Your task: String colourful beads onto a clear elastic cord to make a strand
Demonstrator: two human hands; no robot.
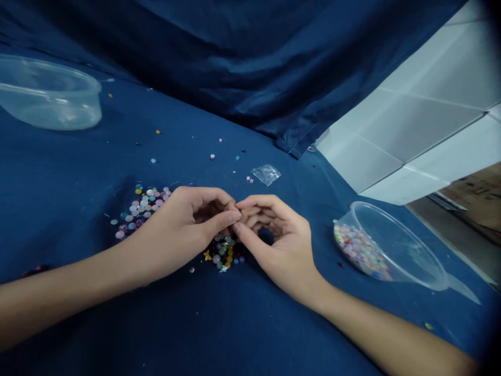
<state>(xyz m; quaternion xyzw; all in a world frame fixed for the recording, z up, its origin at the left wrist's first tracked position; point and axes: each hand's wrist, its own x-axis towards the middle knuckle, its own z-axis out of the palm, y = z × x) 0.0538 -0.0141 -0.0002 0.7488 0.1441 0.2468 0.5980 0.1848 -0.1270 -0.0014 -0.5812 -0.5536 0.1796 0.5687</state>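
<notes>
Bare forearms [58,308] reach in from both lower corners and meet at mid-frame over a dark blue cloth [274,318], which covers the work surface and rises in folds behind it. Off to the right stands a white panelled board [415,141], with a cardboard box [479,196] just beyond it. Two clear plastic tubs sit well apart: one at the upper left [49,96], the other tilted on its side at the right [403,245], with a mass of pastel beads [360,250] lying against its lower wall. The left hand [176,235] and right hand [277,240] meet at the fingertips, each grip curled and nearly closed; whatever lies between them is hidden, so I cannot tell whether either holds a bead. Just below them lies a small cluster of amber, green and dark beads [224,253], beside a yellow star-shaped bead [207,255]. Further left sits a larger heap of pale pearly beads [139,211]. So far, the beads lie in these separate lots, while loose beads [212,156] dot the cloth farther out, near a small clear plastic bag [266,174].
</notes>
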